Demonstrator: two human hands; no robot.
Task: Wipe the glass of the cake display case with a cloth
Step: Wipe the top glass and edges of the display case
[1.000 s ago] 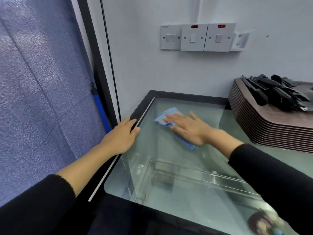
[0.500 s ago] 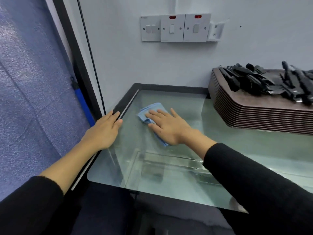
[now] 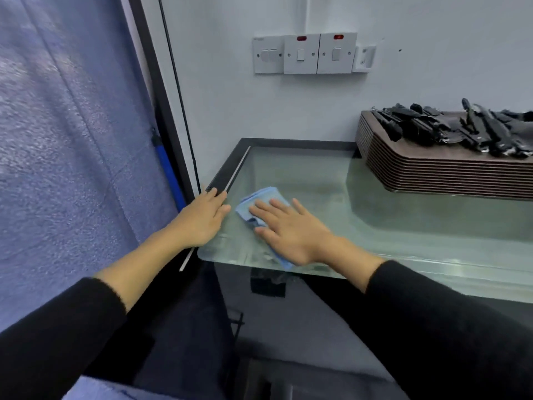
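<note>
Your right hand lies flat, fingers straight, on a folded blue cloth, pressing it onto the glass top of the display case near its front left corner. Your left hand rests flat on the dark frame at the glass's left edge, just beside the cloth. A stack of brown trays carrying black items sits on the glass at the far right, and white switches are on the wall behind

shop counter: glass display case, stack of brown trays
</note>
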